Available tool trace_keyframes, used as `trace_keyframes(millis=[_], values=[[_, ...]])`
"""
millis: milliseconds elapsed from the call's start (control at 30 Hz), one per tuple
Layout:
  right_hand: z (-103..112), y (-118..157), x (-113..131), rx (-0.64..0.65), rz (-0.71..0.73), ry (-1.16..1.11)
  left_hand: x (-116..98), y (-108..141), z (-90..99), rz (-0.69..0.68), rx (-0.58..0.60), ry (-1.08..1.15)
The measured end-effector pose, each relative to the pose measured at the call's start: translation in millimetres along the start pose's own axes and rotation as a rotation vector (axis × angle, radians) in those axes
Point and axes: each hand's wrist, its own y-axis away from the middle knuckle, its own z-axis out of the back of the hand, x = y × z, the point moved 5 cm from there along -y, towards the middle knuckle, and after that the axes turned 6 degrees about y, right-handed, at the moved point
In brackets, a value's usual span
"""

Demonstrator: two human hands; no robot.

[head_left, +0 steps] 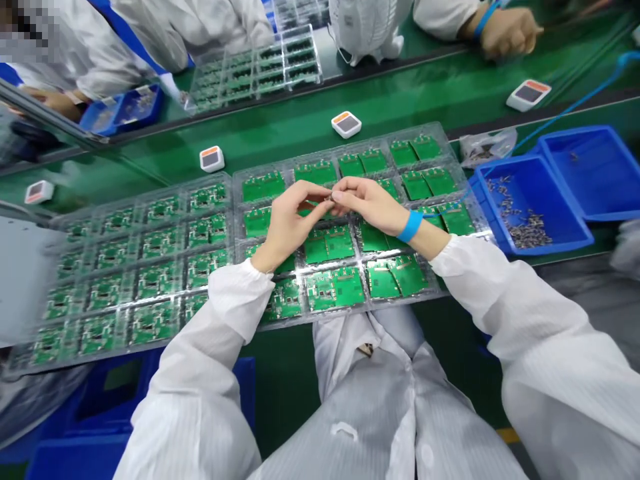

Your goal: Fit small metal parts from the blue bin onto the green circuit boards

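My left hand (289, 217) and my right hand (374, 203) meet above a clear plastic tray (341, 313). Thumbs and fingers of both are pinched together around a small electronic component (331, 197), mostly hidden by the fingertips. A blue wrist strap circles my right wrist. Green circuit boards (334, 290) lie in the tray's compartments beneath my hands; those in the front left carry parts, while many others look barer. Right of the tray stands a blue bin (525, 200) with a heap of small loose components.
Another clear tray (107, 355) of populated boards adjoins on the left. A second blue bin (595, 173) and a plastic bag (487, 145) sit at the right. Small white devices (346, 124) line the back ledge. Across it are co-workers, a white fan (367, 27) and another board tray (255, 67).
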Motion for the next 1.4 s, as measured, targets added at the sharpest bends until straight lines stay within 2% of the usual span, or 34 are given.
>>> trace_keyframes(millis=[133, 300, 533, 800, 967, 1167, 1400], values=[[2.0, 0.3, -5.4, 0.023, 0.02, 0.033, 10.1, 6.8, -1.0, 0.035, -0.049, 0.062], [0.9, 1.1, -7.9, 0.01, 0.028, 0.164, 19.7, 9.3, -4.8, 0.043, -0.048, 0.113], [-3.1, 5.8, 0.4, -0.028, 0.125, 0.356, 21.9, 11.1, -5.6, 0.002, -0.037, 0.147], [-5.8, 4.5, -5.7, -0.014, 0.085, 0.262, 17.5, 10.0, -3.7, -0.027, -0.044, 0.117], [-6.6, 7.6, 1.3, -0.044, 0.044, 0.263, 13.5, 9.8, -2.4, 0.032, -0.027, 0.019], [-4.8, 8.0, 0.0, -0.061, 0.019, 0.242, 12.2, 9.9, -4.4, 0.018, 0.004, -0.116], [-1.6, 3.7, -4.5, -0.041, 0.014, 0.155, 13.5, 9.4, -4.1, 0.058, -0.025, -0.062]])
